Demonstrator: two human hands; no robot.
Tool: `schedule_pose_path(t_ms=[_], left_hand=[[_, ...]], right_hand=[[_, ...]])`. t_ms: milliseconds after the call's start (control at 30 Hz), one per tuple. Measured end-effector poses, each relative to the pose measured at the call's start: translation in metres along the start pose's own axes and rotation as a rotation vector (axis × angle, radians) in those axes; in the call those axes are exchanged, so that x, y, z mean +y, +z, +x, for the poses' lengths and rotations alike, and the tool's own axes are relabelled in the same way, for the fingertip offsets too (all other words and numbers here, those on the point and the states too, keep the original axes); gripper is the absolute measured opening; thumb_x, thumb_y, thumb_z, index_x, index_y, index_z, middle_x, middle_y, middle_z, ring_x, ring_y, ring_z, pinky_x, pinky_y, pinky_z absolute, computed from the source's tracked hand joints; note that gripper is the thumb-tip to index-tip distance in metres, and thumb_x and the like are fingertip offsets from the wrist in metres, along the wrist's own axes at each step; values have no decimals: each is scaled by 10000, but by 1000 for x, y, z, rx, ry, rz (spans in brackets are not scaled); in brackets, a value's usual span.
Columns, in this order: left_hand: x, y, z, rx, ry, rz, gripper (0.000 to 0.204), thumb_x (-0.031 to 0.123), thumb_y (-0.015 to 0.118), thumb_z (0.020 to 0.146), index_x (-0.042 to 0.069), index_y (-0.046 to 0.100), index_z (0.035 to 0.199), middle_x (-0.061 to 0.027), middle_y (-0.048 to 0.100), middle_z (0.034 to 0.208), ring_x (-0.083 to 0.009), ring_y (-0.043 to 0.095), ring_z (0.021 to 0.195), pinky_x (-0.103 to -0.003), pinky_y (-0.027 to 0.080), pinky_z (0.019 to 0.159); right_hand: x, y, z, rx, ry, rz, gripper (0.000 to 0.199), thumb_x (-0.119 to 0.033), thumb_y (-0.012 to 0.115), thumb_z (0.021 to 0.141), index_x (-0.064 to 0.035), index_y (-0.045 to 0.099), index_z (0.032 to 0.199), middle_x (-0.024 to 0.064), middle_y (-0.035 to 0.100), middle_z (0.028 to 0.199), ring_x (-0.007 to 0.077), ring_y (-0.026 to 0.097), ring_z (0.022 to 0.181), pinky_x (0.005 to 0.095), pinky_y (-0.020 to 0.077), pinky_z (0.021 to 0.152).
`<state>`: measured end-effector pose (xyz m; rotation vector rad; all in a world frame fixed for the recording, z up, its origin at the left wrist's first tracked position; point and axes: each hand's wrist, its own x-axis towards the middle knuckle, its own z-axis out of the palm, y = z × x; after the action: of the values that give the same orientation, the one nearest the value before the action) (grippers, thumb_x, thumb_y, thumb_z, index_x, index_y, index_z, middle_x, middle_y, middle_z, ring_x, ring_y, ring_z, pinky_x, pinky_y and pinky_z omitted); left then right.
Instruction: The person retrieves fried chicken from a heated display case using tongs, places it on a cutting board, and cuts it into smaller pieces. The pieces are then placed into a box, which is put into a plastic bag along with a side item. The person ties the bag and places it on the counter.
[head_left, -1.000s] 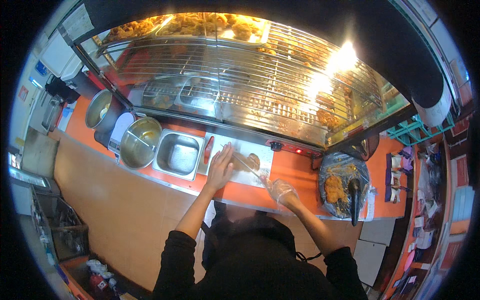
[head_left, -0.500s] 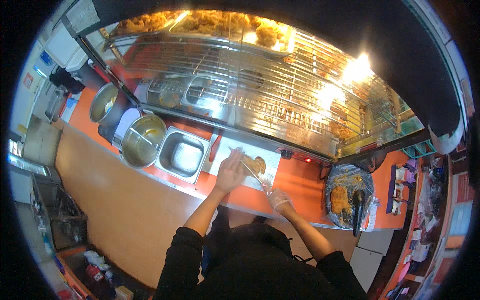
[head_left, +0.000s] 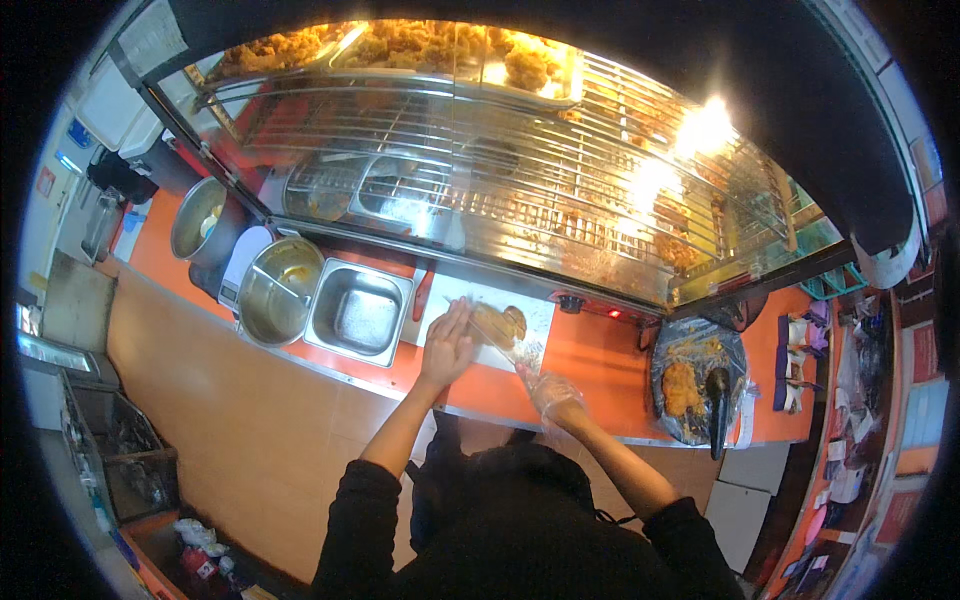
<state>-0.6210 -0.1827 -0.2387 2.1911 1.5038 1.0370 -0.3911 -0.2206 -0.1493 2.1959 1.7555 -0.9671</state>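
Fried cutlet point(head_left: 515, 321) sits on the white board point(head_left: 541, 312) by the front edge of the bench point(head_left: 600, 372), within easy reach. Gloved right hand point(head_left: 554, 393) grips the knife point(head_left: 497, 332); left hand point(head_left: 448, 343) looks flat and open beside the blade, probably steadying things.

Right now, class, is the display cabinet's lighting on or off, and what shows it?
On. A bright light glows toward the right of the display cabinet, and a small red light shines on its lower edge.
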Motion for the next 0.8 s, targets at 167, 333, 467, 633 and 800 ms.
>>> schedule_pose_path(t_ms=[167,333,467,633,800], left_hand=[[1,1,11,23,-24,-17,597,126,545,842,-17,455,1415,-223,453,1466,-381,437,1357,-464,357,1086],[10,4,19,46,-41,-20,617,193,550,864,11,431,1442,-210,455,1465,-379,416,1371,-478,345,1097],[-10,-5,13,-75,-24,-62,557,220,457,953,23,398,1470,-211,412,1501,-390,376,1396,-476,307,1129],[9,-1,16,-130,-151,-94,532,194,379,993,-7,356,1484,-208,306,1567,-357,276,1459,-478,196,1183],[-2,-12,28,177,-335,-26,634,276,398,996,-81,238,1495,-285,244,1556,-429,232,1452,-486,173,1191]], right_hand=[[-2,-10,14,-245,-10,70,952,-777,227,913,48,676,1070,303,666,993,413,645,1027,496,453,919],[21,14,30,-107,-130,135,974,-812,232,890,41,689,998,251,649,794,369,666,820,484,483,772],[4,-20,1,-237,-223,253,937,-807,239,896,2,698,1004,204,619,703,337,640,653,470,493,656],[49,61,48,90,-449,170,873,-770,298,913,-2,705,996,197,672,887,298,663,850,446,506,727],[20,-28,14,-159,-155,14,856,-738,303,932,8,707,1049,237,683,1000,362,662,976,472,508,827]])
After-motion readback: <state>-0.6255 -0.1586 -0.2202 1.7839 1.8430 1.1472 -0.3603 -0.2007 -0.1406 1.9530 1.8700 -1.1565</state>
